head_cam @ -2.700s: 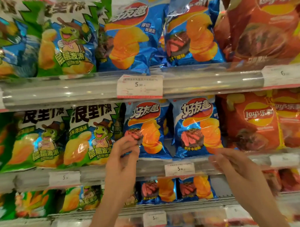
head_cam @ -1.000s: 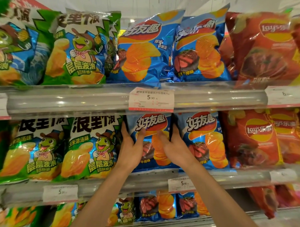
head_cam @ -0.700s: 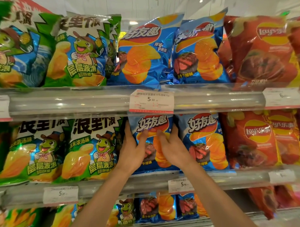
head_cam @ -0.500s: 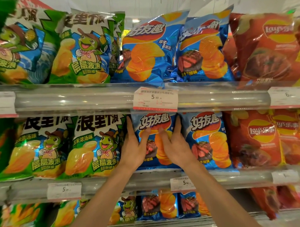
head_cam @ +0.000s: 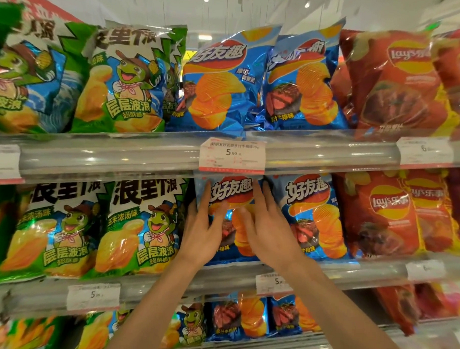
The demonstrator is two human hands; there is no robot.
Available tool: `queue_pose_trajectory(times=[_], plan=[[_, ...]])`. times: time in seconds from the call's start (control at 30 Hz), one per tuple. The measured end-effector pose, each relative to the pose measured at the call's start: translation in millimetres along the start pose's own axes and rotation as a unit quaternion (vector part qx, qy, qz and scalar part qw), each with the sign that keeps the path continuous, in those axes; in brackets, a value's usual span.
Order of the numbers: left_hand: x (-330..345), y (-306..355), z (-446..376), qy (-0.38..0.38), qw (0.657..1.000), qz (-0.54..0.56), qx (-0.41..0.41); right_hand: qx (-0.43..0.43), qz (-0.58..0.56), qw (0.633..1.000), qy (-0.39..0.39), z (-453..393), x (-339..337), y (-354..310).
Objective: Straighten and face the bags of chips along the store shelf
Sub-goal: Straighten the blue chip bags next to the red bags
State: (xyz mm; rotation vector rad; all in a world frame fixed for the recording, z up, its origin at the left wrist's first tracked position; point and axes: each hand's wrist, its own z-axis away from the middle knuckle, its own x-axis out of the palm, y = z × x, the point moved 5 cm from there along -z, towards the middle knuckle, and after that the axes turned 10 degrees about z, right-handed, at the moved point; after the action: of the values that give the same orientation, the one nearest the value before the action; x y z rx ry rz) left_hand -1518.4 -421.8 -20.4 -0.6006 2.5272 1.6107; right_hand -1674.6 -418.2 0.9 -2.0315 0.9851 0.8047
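1. Up on the middle shelf (head_cam: 154, 284), seen from the head camera, a blue chip bag (head_cam: 231, 197) stands upright just below the price tag (head_cam: 231, 156) clipped to the rail of the shelf above.
2. Both hands flank that bag below the tag: the left hand (head_cam: 203, 232) lies against its left edge with fingers straight and pointing up, the thumb spread across the bag's front.
3. Likewise the right hand (head_cam: 268, 229) lies on the right half of the bag, fingers extended upward and flat on the foil; neither hand curls round anything.
4. Left of the tag's column, the bag's left edge runs close beside a green chip bag (head_cam: 142, 224), with only a dark, narrow gap between them where the left fingers reach.
5. Right of the tag's column, a second blue bag (head_cam: 314, 218) sits just beside the held one, their edges meeting behind the right hand's fingers.
6. Further right of the tag stand red chip bags (head_cam: 379, 213), packed side by side.
7. Above the tag, the top shelf carries green, blue and red bags leaning forward over the clear rail.
8. Below the tag, the bag's bottom edge rests on the middle shelf's lip, both forearms crossing in front of that rail.
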Motion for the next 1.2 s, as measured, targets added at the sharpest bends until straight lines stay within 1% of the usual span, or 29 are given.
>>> queue_pose_trajectory(times=[0.07, 0.1, 0.13, 0.2, 0.3, 0.43, 0.53, 0.6, 0.7, 0.83, 0.93, 0.97, 1.03, 1.1, 1.2], plan=[[0, 2, 5, -0.025, 1.000, -0.001, -0.012, -0.023, 0.076, 0.993, 0.088, 7, -16, 6], [0, 3, 7, -0.034, 0.999, 0.006, -0.019, -0.033, 0.135, 0.983, 0.121, 10, -21, 11], [2, 3, 7, -0.038, 0.999, 0.019, -0.024, -0.030, 0.186, 0.973, 0.134, 13, -25, 17], [4, 3, 6, -0.039, 0.998, 0.047, -0.026, 0.000, 0.255, 0.959, 0.121, 18, -26, 35], [6, 0, 6, -0.039, 0.998, 0.048, -0.016, 0.017, 0.306, 0.949, 0.078, 28, -19, 59], [11, 4, 9, -0.047, 0.998, 0.031, -0.011, 0.015, 0.302, 0.950, 0.076, 22, -21, 73], [13, 4, 8, -0.039, 0.999, -0.025, -0.016, 0.018, 0.296, 0.952, 0.080, 19, -18, 73], [13, 3, 7, -0.035, 0.998, -0.040, -0.020, 0.009, 0.277, 0.957, 0.085, 20, -18, 73], [14, 3, 10, -0.036, 0.999, -0.014, -0.013, -0.009, 0.232, 0.969, 0.088, 25, -19, 75], [6, 4, 13, -0.022, 1.000, 0.007, -0.001, -0.003, 0.148, 0.983, 0.107, 37, -27, 66], [-4, 9, 24, -0.010, 1.000, -0.026, 0.004, -0.002, 0.071, 0.988, 0.138, 48, -36, 48], [-9, 13, 29, -0.002, 0.999, -0.034, 0.019, 0.002, 0.048, 0.989, 0.142, 51, -38, 41], [-20, 20, 39, 0.013, 0.999, -0.028, 0.044, 0.019, -0.007, 0.991, 0.133, 57, -39, 26], [-34, 25, 47, 0.014, 0.999, 0.014, 0.027, 0.056, -0.083, 0.990, 0.102, 63, -36, 15], [-59, 29, 62, 0.010, 0.997, 0.081, -0.006, 0.116, -0.189, 0.974, 0.045, 74, -26, -1]])
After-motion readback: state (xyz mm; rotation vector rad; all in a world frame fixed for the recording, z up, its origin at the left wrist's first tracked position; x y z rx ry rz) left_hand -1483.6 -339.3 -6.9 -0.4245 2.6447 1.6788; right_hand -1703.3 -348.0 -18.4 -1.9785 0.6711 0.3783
